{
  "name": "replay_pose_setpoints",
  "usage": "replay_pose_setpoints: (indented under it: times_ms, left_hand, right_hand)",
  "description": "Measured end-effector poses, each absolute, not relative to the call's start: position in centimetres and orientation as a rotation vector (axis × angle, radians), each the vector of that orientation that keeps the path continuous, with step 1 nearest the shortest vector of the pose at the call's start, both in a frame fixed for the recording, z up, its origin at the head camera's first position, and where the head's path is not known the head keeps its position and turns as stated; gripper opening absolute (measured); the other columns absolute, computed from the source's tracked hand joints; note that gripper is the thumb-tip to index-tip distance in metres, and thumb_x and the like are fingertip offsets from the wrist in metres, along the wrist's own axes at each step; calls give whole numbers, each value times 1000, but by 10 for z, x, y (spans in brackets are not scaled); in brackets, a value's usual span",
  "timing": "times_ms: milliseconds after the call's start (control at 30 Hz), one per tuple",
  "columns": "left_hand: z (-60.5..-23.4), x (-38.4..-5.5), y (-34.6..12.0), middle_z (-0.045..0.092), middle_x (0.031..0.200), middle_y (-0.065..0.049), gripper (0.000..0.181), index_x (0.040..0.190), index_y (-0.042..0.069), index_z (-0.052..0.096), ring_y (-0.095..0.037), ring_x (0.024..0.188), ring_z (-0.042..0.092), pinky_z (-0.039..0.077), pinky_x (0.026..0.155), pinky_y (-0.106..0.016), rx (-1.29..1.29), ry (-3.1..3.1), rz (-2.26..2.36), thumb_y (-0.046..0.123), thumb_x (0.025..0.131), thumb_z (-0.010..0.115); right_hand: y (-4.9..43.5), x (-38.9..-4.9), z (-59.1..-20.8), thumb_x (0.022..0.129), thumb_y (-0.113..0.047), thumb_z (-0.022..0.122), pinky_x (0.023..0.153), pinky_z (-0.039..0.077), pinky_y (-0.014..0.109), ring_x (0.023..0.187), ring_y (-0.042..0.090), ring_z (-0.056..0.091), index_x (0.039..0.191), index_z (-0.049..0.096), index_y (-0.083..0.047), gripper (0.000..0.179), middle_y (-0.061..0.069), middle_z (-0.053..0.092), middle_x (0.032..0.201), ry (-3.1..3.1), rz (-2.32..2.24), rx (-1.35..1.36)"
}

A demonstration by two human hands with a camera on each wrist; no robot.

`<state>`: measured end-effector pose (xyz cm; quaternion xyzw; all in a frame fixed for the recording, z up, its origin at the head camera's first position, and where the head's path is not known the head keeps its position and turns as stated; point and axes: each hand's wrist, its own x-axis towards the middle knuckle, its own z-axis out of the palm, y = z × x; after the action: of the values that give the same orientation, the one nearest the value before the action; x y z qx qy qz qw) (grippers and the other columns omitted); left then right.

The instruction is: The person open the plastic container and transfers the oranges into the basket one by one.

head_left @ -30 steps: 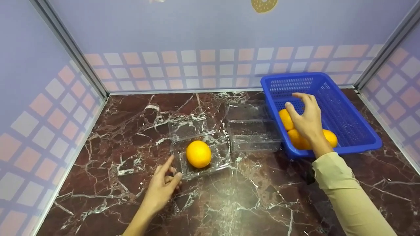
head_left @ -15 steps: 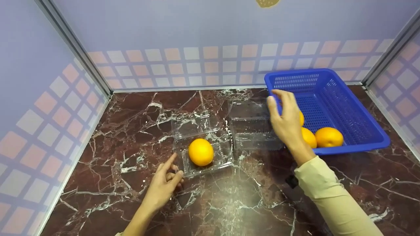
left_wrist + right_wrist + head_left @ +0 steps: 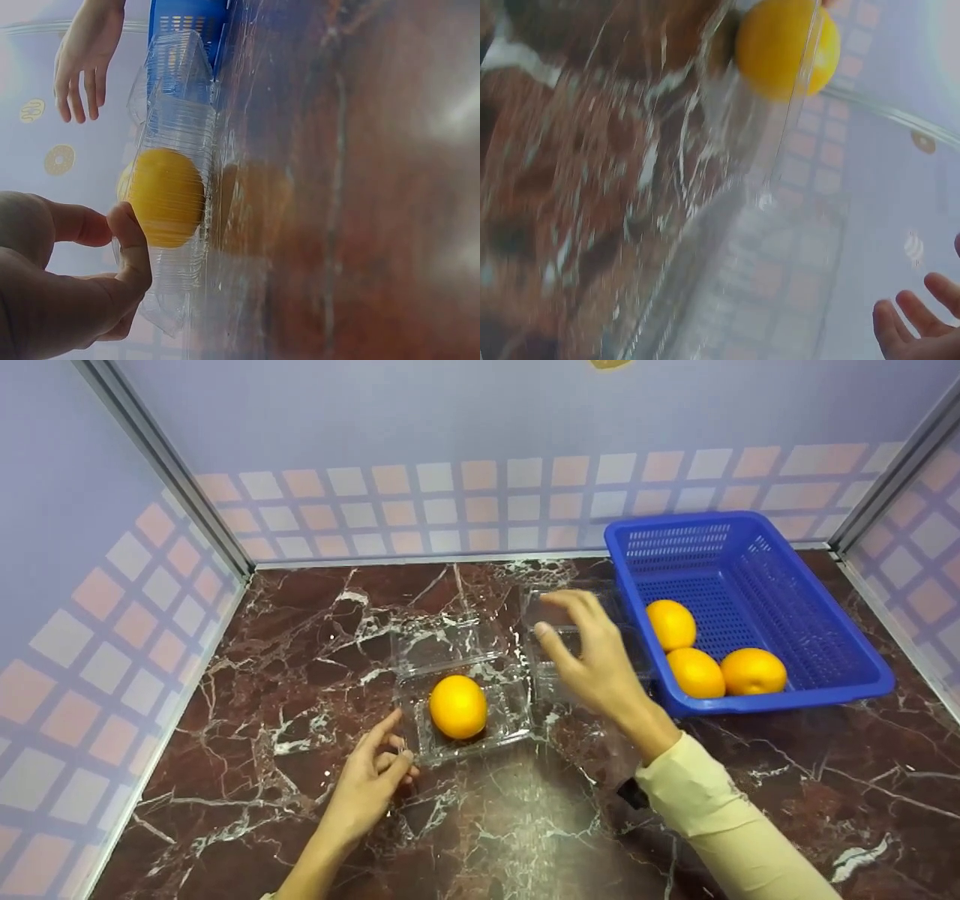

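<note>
A single orange point(image 3: 458, 707) sits in the front half of an opened clear plastic clamshell box point(image 3: 510, 727). Beside that box's left edge is my left hand point(image 3: 367, 784), its index finger stretched out and its thumb near the front corner. In the left wrist view, the fingertips meet or overlap the box's rim. Over a second clear clamshell point(image 3: 551, 686) hovers my right hand point(image 3: 596, 667), fingers loosely curved and holding nothing. That hand partly covers the second box. The right wrist view shows its fingertips point(image 3: 911, 319) apart from the clear plastic.
To the right stands a blue plastic basket point(image 3: 814, 607) with three oranges point(image 3: 696, 673) at its near-left end. It stands close against the second clamshell. The marble-patterned table point(image 3: 300, 810) has panel walls point(image 3: 375, 427) at the back and both sides.
My right hand has moved left out from over the basket to above the second clamshell, bringing the basket's oranges into full view. The left hand stays by the first box.
</note>
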<state>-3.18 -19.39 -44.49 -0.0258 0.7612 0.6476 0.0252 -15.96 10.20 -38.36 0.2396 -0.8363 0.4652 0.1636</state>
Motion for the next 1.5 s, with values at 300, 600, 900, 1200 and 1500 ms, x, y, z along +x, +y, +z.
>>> replay_pose_setpoints:
  times_ms: [300,600,900,1200,1500]
  left_hand:
    - [-444,-31,-197,51,118,-22,67,162,-4,33,-24,86,69,64,80,-31,-96,2342,2020,-12,99,57]
    - [-445,-32,-194,53,117,-23,65,160,-5,37,-21,84,70,64,79,-29,-68,2356,2021,-12,99,59]
    - [-446,-31,-194,52,118,-23,65,160,-5,38,-24,83,70,64,77,-27,-77,2382,2003,-11,99,60]
    - [-448,-31,-194,51,120,-23,65,160,-5,38,-23,83,71,64,77,-27,-54,2397,1978,-10,100,61]
    - [-448,-30,-195,49,119,-21,64,160,-7,37,-22,82,71,64,77,-26,-27,2423,1956,-9,100,61]
  right_hand:
    - [69,-148,-397,104,-23,68,120,44,45,138,26,55,149,57,-9,48,7,56,151,-2510,1331,914]
    - [52,-138,-412,97,-29,77,119,43,55,140,29,53,149,60,-14,57,10,56,151,-2604,1126,1100]
    - [22,-134,-419,93,-38,82,115,47,55,140,28,53,147,64,-22,60,6,55,153,-2754,914,1117]
    - [0,-133,-423,84,-28,91,104,55,53,119,36,64,132,74,-15,53,7,68,136,-2855,820,1043]
    - [-2,-131,-416,80,-22,93,102,58,49,116,33,68,131,74,-13,55,6,69,130,-2919,847,975]
